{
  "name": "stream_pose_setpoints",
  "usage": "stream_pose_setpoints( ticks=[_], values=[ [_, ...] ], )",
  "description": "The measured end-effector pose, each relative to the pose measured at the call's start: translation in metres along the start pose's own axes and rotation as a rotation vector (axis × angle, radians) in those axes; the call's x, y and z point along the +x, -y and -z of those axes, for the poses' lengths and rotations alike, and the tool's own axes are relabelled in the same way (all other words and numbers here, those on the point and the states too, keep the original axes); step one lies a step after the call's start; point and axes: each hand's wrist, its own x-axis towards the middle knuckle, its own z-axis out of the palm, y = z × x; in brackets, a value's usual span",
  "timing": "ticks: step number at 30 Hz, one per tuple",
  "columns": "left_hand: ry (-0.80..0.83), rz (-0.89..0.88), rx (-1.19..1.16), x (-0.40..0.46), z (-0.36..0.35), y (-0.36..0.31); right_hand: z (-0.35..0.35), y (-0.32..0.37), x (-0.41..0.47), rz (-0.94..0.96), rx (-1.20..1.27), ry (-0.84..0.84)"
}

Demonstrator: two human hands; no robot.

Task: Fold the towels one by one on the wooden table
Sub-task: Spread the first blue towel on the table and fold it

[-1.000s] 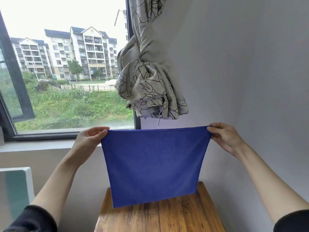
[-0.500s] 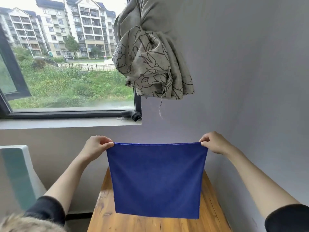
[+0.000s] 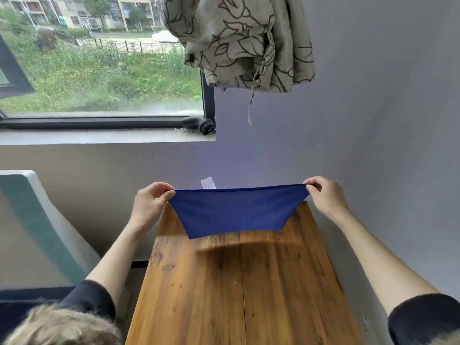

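Towel (image 3: 236, 210), blue, is hanging stretched over the far end of the wooden counter (image 3: 236, 290). Left hand (image 3: 149, 202) and right hand (image 3: 326, 197), arms extended, are pinching its upper corners, fingers clamped; its lower edge is possibly touching the wood.

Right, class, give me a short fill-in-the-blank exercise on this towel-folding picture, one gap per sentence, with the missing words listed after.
1. The left hand and the right hand each pinch a top ____ of the plain blue cloth towel.
2. The towel hangs over the far end of the long ____ plank table.
3. A small white ____ sticks up behind the towel's top edge.
4. A knotted grey floral-print curtain hangs ____ the towel.

Missing words: corner; wooden; label; above
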Motion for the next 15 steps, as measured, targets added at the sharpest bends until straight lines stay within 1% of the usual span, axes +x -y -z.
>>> stream_pose_setpoints(
  ticks=[2,6,8,12,15],
  values=[
    [0.048,0.067,0.030,-0.022,-0.005,0.022,-0.011,-0.018,-0.019,-0.027,-0.017,0.094],
    [0.181,0.216,0.159,-0.080,-0.018,0.076,-0.037,-0.067,-0.076,-0.110,-0.125,0.282],
    [0.258,0.300,0.219,-0.108,-0.025,0.099,-0.050,-0.092,-0.104,-0.195,-0.158,0.379],
    [0.467,0.467,0.310,-0.148,-0.032,0.130,-0.061,-0.122,-0.145,-0.386,-0.212,0.643],
    [0.615,0.524,0.310,-0.167,-0.032,0.139,-0.060,-0.133,-0.165,-0.493,-0.232,0.780]
  ],
)
